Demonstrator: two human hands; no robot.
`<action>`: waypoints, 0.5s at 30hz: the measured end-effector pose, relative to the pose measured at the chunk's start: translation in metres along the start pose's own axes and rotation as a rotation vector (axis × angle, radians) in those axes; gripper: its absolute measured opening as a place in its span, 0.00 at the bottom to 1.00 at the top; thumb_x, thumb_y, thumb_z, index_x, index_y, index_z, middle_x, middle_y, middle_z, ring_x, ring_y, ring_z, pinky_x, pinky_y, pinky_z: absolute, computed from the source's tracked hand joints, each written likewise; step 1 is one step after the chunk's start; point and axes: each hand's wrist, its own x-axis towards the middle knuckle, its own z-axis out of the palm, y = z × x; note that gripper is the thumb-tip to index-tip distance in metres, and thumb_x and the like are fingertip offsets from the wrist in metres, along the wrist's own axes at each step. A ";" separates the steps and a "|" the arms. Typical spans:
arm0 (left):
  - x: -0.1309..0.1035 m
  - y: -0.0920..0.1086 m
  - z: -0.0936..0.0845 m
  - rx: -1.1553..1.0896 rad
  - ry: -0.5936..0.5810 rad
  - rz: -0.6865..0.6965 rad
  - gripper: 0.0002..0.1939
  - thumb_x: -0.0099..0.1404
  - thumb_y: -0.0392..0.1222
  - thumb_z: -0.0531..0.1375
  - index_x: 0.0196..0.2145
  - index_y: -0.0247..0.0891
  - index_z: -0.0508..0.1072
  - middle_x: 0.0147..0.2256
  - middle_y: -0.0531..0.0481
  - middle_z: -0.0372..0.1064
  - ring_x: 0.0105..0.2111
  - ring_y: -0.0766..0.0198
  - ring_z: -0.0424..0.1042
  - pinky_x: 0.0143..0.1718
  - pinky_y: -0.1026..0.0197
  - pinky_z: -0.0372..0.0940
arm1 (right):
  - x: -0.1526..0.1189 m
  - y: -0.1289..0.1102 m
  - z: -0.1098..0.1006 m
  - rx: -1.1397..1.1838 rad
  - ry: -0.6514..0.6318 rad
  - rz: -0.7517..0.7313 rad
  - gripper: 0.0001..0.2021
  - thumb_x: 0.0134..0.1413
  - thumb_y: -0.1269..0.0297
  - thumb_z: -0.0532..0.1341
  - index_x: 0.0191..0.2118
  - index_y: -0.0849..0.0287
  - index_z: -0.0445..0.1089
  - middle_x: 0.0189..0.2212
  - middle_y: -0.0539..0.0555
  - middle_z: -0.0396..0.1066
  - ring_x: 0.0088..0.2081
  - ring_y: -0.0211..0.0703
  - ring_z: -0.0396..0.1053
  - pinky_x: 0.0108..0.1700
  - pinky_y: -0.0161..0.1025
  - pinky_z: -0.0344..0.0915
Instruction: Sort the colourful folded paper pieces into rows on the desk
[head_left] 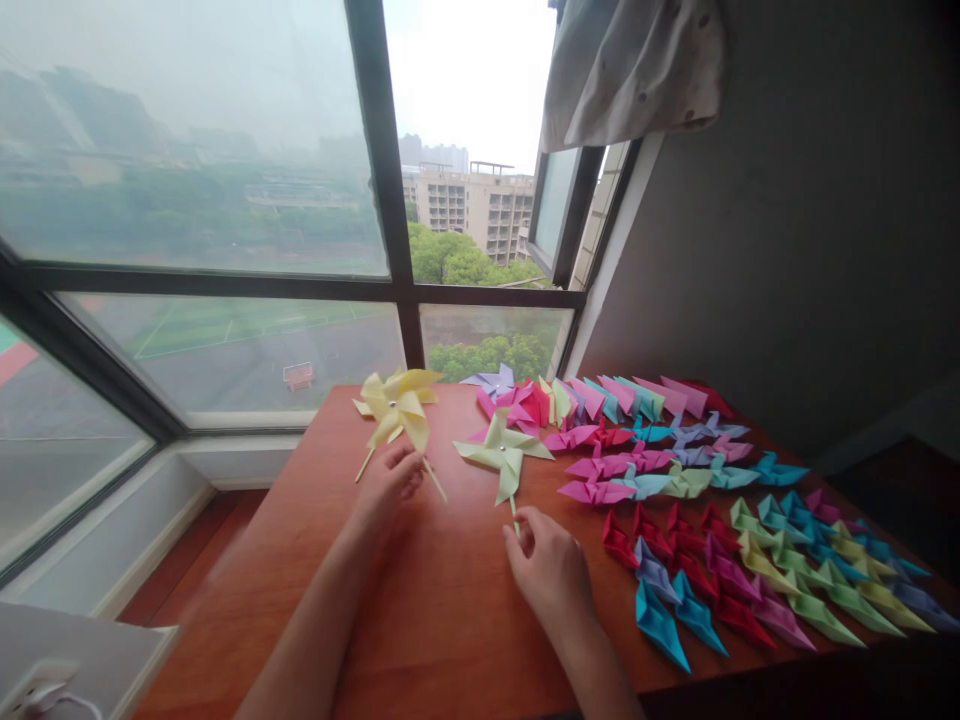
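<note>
Two overlapping yellow paper pinwheels (pixel 409 405) lie near the table's back edge, their thin sticks pointing toward me. My left hand (pixel 390 478) is between those sticks, its fingers curled at the upper end of the right-hand stick (pixel 435 480), just below the blades; the thumb is largely hidden. To the right, a pale green paper pinwheel (pixel 504 455) has its four blades spread, with a pin at the centre. My right hand (pixel 551 565) pinches the lower end of its stick (pixel 514 515) between thumb and fingers.
Rows of folded paper cranes (pixel 637 460) and paper boats (pixel 720 570) cover the right side of the wooden table (pixel 442 620). Behind them stand folded paper pieces (pixel 615 398) and pink and purple pinwheels (pixel 499 390). Window frames (pixel 300 280) border the back.
</note>
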 end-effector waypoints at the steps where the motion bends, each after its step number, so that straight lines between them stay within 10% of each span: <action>1: 0.005 -0.001 -0.011 0.033 0.078 -0.010 0.19 0.56 0.57 0.57 0.30 0.37 0.69 0.21 0.55 0.63 0.18 0.70 0.59 0.19 0.67 0.51 | -0.002 0.003 -0.001 -0.058 -0.014 0.024 0.04 0.59 0.63 0.60 0.33 0.55 0.69 0.24 0.48 0.71 0.27 0.40 0.70 0.28 0.35 0.52; 8: 0.016 -0.004 -0.073 0.455 0.402 -0.120 0.16 0.52 0.54 0.61 0.30 0.38 0.75 0.27 0.46 0.74 0.28 0.55 0.70 0.26 0.61 0.57 | -0.007 0.002 0.000 -0.332 -0.109 0.073 0.05 0.56 0.67 0.62 0.30 0.55 0.67 0.26 0.52 0.74 0.27 0.44 0.72 0.26 0.38 0.41; 15: 0.006 0.004 -0.062 0.667 0.360 -0.049 0.13 0.58 0.51 0.58 0.29 0.41 0.76 0.29 0.47 0.75 0.31 0.54 0.71 0.29 0.61 0.55 | -0.008 0.003 0.007 -0.293 -0.082 0.087 0.07 0.55 0.69 0.60 0.27 0.55 0.67 0.23 0.52 0.74 0.24 0.44 0.71 0.26 0.38 0.43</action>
